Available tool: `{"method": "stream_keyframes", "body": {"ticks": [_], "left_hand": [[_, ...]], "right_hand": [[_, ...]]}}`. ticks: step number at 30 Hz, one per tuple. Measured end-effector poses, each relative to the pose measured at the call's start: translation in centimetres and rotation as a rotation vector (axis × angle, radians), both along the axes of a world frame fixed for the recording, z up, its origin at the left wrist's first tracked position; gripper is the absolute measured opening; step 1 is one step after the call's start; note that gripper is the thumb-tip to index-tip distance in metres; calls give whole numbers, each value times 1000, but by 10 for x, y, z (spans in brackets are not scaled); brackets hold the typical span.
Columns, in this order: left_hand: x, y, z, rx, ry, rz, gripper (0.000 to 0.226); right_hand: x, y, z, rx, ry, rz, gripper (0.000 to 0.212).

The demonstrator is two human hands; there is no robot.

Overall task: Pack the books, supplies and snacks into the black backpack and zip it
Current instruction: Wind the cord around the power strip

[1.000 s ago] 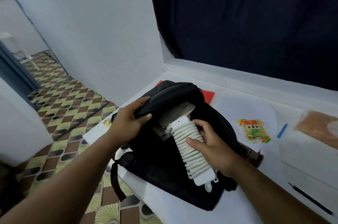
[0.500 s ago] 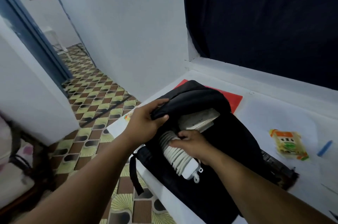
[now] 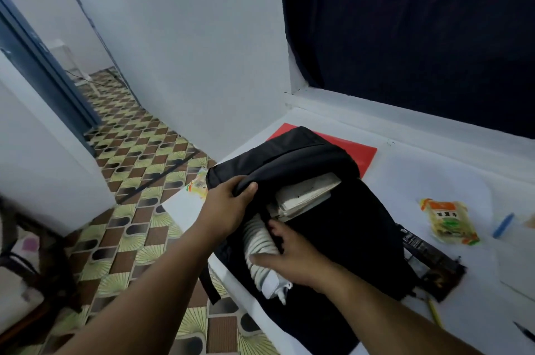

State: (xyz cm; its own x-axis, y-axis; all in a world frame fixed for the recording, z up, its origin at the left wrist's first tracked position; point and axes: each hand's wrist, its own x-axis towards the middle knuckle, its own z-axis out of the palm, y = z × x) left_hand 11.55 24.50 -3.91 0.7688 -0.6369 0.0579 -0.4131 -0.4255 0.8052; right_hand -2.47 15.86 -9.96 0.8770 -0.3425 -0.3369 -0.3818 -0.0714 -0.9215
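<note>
The black backpack (image 3: 356, 233) lies on the white table (image 3: 434, 181) with its mouth toward me. My left hand (image 3: 228, 210) grips the upper flap and holds the opening wide. My right hand (image 3: 292, 256) grips a white power strip wrapped in its cord (image 3: 260, 250); its far end is inside the opening and the near end with the plug sticks out. White books (image 3: 307, 195) show inside the bag.
A red folder (image 3: 359, 152) lies under the bag's far end. A snack packet (image 3: 448, 221) and a blue pen (image 3: 503, 225) lie to the right, a dark wrapper (image 3: 428, 262) beside the bag. Another snack packet (image 3: 198, 183) sits at the table's left edge above tiled floor.
My right hand has pushed the cord-wrapped power strip further into the bag's opening. The left hand keeps holding the flap up. The view has shifted left.
</note>
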Motion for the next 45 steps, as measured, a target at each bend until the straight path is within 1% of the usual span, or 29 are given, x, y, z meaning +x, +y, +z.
{"method": "stream_keyframes", "body": {"ticks": [1,4,6,10,12,13,14,15,16,17,18,19,22,25,27,30,31,32,33,34,35,36,37,38,39,41,45], "left_hand": [[0,0,0,-8,7,0,15],[-1,-1,3,-56,18,3,15],[0,1,7,-80,34,-6,15],[-1,2,10,-103,65,-80,15],[-1,2,8,-121,78,-105,16],[0,2,7,-126,90,-108,17],[2,3,7,-128,110,-102,18],[4,4,6,-134,137,-88,19],[6,5,7,-144,158,-74,18],[7,6,6,-154,172,-62,17],[8,6,5,-160,177,-54,17],[8,6,5,-165,182,-48,17],[6,1,1,-187,221,-40,18],[6,-3,0,-187,219,-37,16],[4,-3,1,-185,207,-49,17],[-2,-1,1,-184,182,-65,17],[-5,0,1,-190,180,-71,17],[-7,1,1,-193,173,-75,16],[-9,3,1,-187,152,-79,15],[-10,6,1,-174,120,-83,14],[-11,8,1,-148,76,-91,12],[-13,11,-1,-105,18,-107,10],[-15,13,-2,-45,-53,-128,9],[-18,16,-4,21,-128,-149,12],[-21,19,-6,75,-198,-169,19],[-28,22,-9,141,-305,-189,36],[-44,21,-10,307,-461,-276,71]], "right_hand": [[-5,7,-1,-41,5,-4,66],[2,11,-4,-171,-66,-149,56],[13,8,-2,-273,-83,-198,54],[34,13,2,-375,-126,-207,39],[44,14,2,-406,-115,-214,38],[48,12,0,-400,-104,-212,38],[48,8,-4,-349,-120,-207,37],[44,5,-9,-247,-153,-198,40],[37,2,-15,-132,-185,-187,49],[27,-1,-22,-49,-206,-178,64],[14,-2,-29,-8,-218,-181,77],[2,-3,-36,-22,-224,-194,78],[-15,-3,-49,-42,-267,-247,53],[-10,3,-48,-39,-287,-266,51],[-4,8,-46,-84,-312,-290,33],[3,12,-40,-123,-332,-293,12],[5,14,-38,-154,-335,-303,11],[7,15,-40,-203,-344,-311,23],[7,15,-41,-227,-344,-313,33],[6,16,-42,-232,-353,-315,38],[4,16,-42,-234,-345,-307,39],[1,16,-40,-220,-336,-282,35],[-3,15,-39,-186,-317,-244,27],[-8,15,-36,-129,-301,-202,19],[-13,15,-32,-78,-288,-168,20],[-24,10,-32,-44,-271,-190,24],[-54,-2,-28,-75,-245,-398,19]]}}
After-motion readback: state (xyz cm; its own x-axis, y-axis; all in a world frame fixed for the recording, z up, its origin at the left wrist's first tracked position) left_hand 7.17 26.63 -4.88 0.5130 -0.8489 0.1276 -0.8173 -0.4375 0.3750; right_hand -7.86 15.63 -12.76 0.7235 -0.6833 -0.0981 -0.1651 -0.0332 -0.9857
